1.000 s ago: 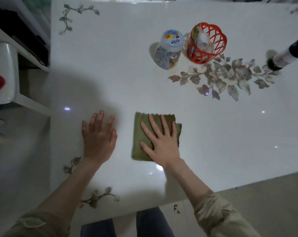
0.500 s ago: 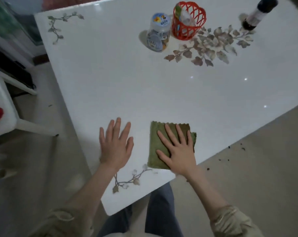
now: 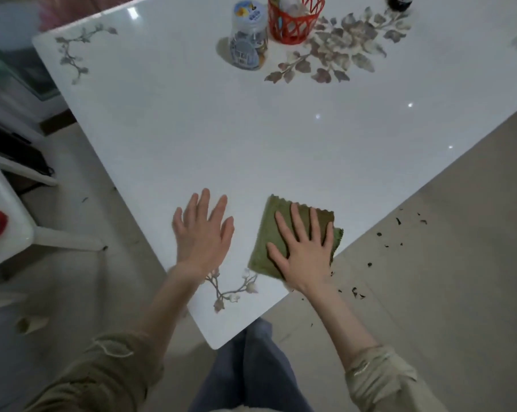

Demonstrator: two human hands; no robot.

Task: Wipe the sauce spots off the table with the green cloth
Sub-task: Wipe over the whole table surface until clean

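While the right hand lies flat with its fingers spread, its grip wide and pressed palm-down, the folded green cloth sits under it on the white tabletop, close to the near right edge. One corner of the cloth reaches that edge just right of the hand. The left hand is just left of the cloth, apart from it, palm down with its fingers spread, its grip also wide and holding nothing; whether it touches the tabletop cannot be told. No sauce spots can be made out on the surface around the cloth. Well beyond both hands, at the far side, a clear jar stands just beside a red basket. Dark crumbs lie scattered on the floor to the right of the right hand.
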